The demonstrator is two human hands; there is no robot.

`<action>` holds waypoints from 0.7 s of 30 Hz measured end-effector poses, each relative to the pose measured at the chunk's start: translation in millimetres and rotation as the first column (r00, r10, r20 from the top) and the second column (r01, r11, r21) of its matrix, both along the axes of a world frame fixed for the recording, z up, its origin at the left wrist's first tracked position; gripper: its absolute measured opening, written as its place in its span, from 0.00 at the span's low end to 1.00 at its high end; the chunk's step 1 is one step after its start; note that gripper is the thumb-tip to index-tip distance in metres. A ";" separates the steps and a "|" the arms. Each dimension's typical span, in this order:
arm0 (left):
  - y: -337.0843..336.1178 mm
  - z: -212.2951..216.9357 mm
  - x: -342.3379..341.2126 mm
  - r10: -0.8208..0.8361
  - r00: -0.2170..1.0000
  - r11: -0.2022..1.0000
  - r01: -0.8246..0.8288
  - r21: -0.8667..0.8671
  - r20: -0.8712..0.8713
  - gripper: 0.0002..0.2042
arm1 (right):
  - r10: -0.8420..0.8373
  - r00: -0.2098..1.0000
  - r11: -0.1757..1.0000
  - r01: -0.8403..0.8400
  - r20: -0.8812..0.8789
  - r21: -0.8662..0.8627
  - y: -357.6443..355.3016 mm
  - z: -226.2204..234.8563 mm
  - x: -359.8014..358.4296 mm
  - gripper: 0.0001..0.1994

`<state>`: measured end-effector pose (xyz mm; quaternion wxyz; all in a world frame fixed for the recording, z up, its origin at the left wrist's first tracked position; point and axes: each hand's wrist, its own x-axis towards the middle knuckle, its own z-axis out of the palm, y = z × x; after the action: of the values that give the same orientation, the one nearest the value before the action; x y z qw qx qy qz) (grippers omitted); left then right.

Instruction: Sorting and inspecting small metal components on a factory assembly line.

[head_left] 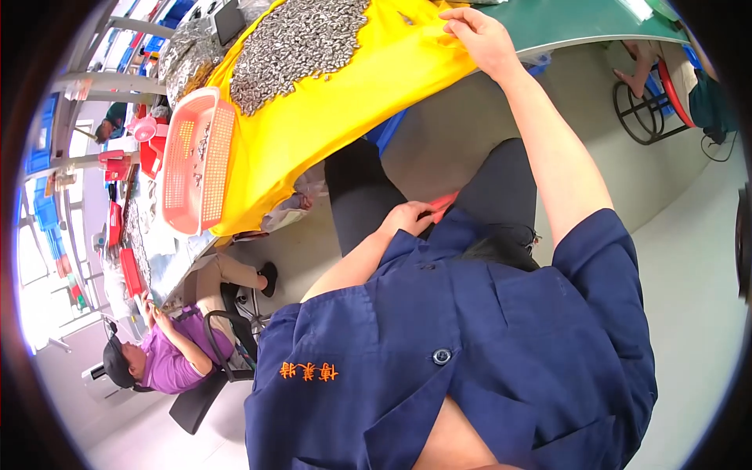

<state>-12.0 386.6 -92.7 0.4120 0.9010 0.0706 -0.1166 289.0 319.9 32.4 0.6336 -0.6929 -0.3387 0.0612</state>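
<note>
My right hand [484, 43] is at the table's near edge, its thumb and fingertips closed on the edge of a yellow cloth [313, 125]. A wide heap of small shiny metal parts [298, 51] lies on this cloth. My left hand [409, 219] rests low in my lap, fingers curled together beside a flat red thing [445, 204] between my thighs. What the left fingers hold, if anything, is hidden. Left of the heap, a pink plastic basket [176, 184] stands on the cloth with a few metal parts inside.
The green table top [564, 23] continues to the right. A person in a purple shirt [176, 356] sits at the left by red trays [131, 270]. Clear plastic bags [192, 59] lie behind the basket. At the far right, another person sits on a red-topped stool [675, 90].
</note>
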 end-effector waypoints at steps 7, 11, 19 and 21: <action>8.8 -1.3 12.1 -0.061 0.998 0.998 0.061 0.013 -0.003 0.11 | -0.003 1.000 1.000 0.003 -0.004 0.011 -4.7 -0.4 0.7 0.10; 5.9 -1.1 10.9 -0.050 0.999 0.998 0.049 0.033 0.018 0.11 | -0.028 1.000 0.998 0.028 0.009 -0.058 -3.8 -2.7 3.5 0.10; 7.7 9.6 -7.7 0.024 0.995 0.999 -0.026 0.029 0.093 0.11 | -0.033 0.999 0.998 0.034 0.019 -0.047 -2.3 -2.4 4.1 0.10; 8.9 9.8 -13.7 0.041 0.994 0.999 -0.044 0.025 0.102 0.11 | -0.027 0.999 0.998 0.030 0.044 -0.063 -2.5 -3.4 2.2 0.10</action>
<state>-25.7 395.5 -82.9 0.4049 0.9096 0.0705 -0.0610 291.2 317.4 29.1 0.6045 -0.7188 -0.3401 0.0481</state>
